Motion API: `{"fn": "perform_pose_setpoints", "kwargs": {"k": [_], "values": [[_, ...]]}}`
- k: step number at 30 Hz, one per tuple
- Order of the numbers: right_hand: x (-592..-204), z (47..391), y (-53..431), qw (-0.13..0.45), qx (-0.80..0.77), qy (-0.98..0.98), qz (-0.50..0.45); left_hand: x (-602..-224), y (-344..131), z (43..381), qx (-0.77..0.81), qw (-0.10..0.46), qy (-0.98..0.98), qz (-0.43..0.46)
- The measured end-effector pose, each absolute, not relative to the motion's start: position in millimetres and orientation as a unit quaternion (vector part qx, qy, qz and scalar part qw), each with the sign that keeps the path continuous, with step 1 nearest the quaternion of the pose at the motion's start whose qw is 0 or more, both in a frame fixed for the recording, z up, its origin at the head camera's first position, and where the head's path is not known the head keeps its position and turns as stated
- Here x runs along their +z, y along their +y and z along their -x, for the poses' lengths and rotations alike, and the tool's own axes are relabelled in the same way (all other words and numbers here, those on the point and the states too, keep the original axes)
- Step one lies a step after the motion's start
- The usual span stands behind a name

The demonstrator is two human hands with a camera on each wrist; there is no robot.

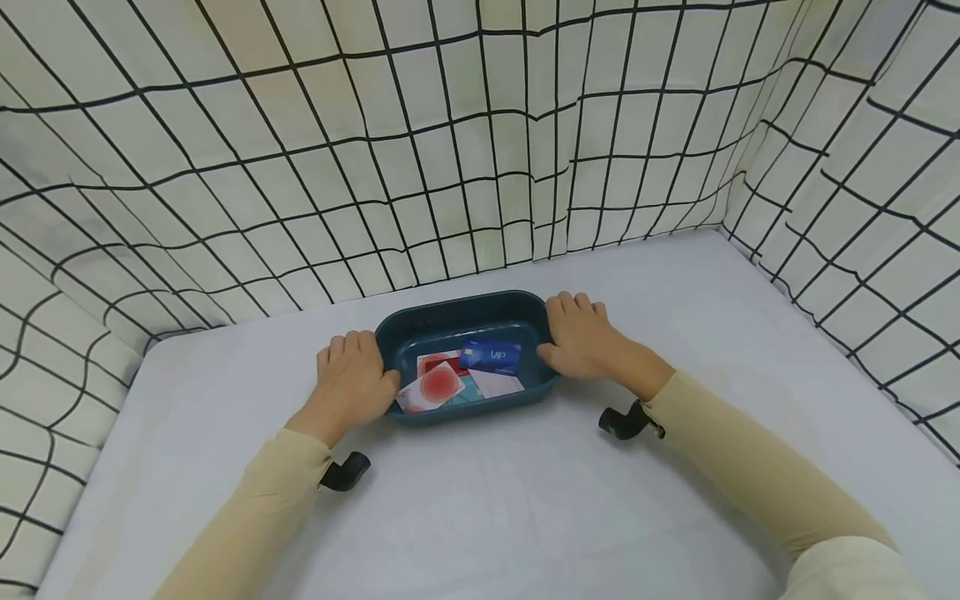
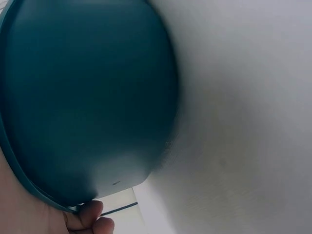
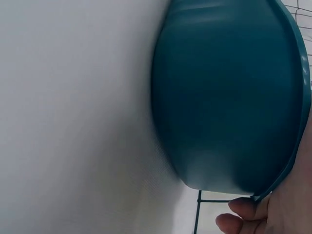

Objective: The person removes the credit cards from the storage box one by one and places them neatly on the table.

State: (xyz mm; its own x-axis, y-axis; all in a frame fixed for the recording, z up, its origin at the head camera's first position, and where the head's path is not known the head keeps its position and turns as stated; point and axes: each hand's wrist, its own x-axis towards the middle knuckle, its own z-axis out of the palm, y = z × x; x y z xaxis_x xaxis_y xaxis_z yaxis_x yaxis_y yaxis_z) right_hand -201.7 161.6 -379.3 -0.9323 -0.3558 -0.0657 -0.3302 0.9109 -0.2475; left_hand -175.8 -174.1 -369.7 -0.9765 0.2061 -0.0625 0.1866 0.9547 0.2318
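A dark teal plastic basin (image 1: 465, 411), oblong with rounded ends, sits on the white surface. Inside it lie several cards: a blue card (image 1: 491, 357) lettered "VIP", a white card with a red disc (image 1: 438, 385), a pale card (image 1: 497, 383) and others partly covered. My left hand (image 1: 352, 379) grips the basin's left end, thumb over the rim. At the opposite end my right hand (image 1: 581, 337) holds the rim the same way. Both wrist views show the basin's outer wall (image 2: 92, 97) close up, with curled fingertips (image 3: 241, 209) under the rim.
White cloth (image 1: 480, 517) covers the tabletop. Behind and to both sides stands a black grid (image 1: 465, 142) against white sheeting, near the basin's far side. A black wrist camera mount (image 1: 347, 472) hangs by the left sleeve, another mount (image 1: 624, 422) by the right.
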Motion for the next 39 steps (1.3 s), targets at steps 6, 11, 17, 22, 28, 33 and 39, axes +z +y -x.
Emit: {"fn": "perform_pose_setpoints", "kwargs": {"k": [6, 11, 17, 22, 28, 33, 39], "values": [[-382, 193, 163, 0.045, -0.121, 0.974, 0.187, -370, -175, 164, 0.117, 0.042, 0.987, -0.106], [-384, 187, 164, 0.042, -0.130, 0.972, 0.192, -370, -175, 157, 0.116, 0.041, 0.986, -0.110], [-381, 179, 165, 0.044, -0.136, 0.970, 0.194, -372, -178, 151, 0.118, 0.036, 0.986, -0.112], [-381, 173, 164, 0.048, -0.136, 0.971, 0.192, -373, -179, 146, 0.122, 0.030, 0.986, -0.114], [-384, 168, 164, 0.041, -0.145, 0.970, 0.190, -374, -178, 139, 0.123, 0.023, 0.985, -0.116], [-386, 163, 165, 0.037, -0.154, 0.969, 0.188, -374, -177, 134, 0.126, 0.016, 0.985, -0.116], [-387, 160, 165, 0.036, -0.156, 0.969, 0.187, -376, -177, 132, 0.129, 0.015, 0.985, -0.114]]}}
